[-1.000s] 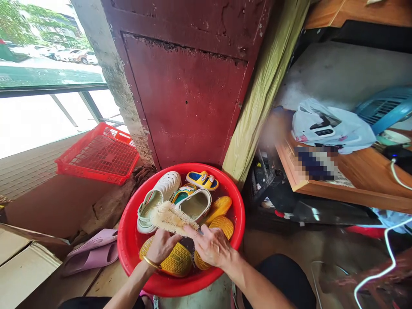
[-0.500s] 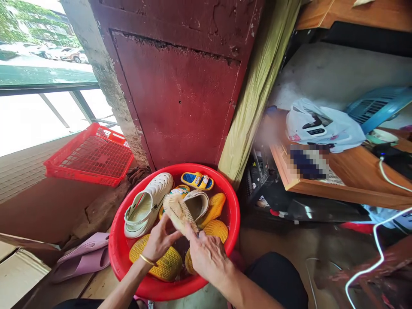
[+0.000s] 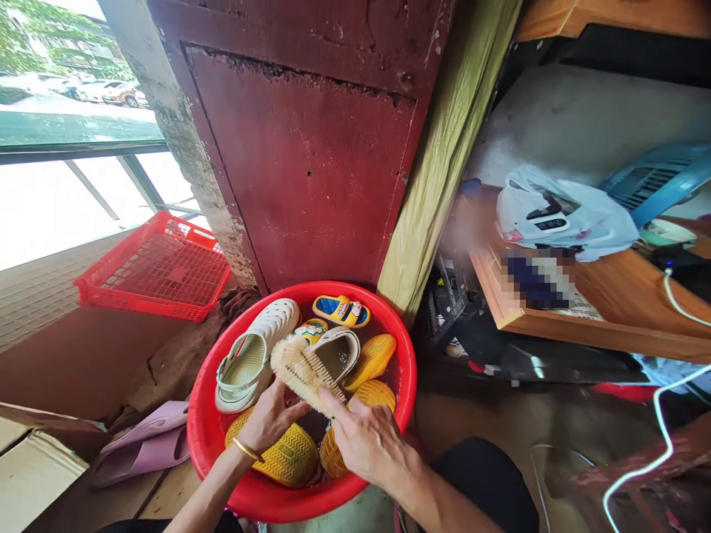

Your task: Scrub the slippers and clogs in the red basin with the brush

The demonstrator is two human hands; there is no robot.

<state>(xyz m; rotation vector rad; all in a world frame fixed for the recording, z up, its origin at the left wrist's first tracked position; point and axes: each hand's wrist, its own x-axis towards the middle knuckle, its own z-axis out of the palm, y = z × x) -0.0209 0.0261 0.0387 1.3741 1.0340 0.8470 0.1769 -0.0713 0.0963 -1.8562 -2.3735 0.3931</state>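
Observation:
A scrub brush (image 3: 303, 374) with pale bristles facing up is between my hands, over a red basin (image 3: 197, 437) of water and footwear. My right hand (image 3: 369, 440) grips its near end, index finger laid along the bristles. My left hand (image 3: 269, 422), with a gold bangle at the wrist, is curled against its left edge; some fingertips are hidden behind it. Around them sit a white clog (image 3: 249, 363), another pale clog (image 3: 338, 354), a yellow and blue child's slide (image 3: 341, 311), a yellow shoe (image 3: 372, 360) and upturned yellow soles (image 3: 286, 451).
Pink slippers (image 3: 144, 448) lie left of the basin, below a red plastic crate (image 3: 155, 270). A maroon door (image 3: 311, 185) stands behind. At right, a wooden tabletop (image 3: 627, 296) bears a white plastic bag (image 3: 566, 215); a white cable (image 3: 661, 422) hangs down.
The brush has shifted slightly left and down, and both hands remain at it. The camera view has moved a little.

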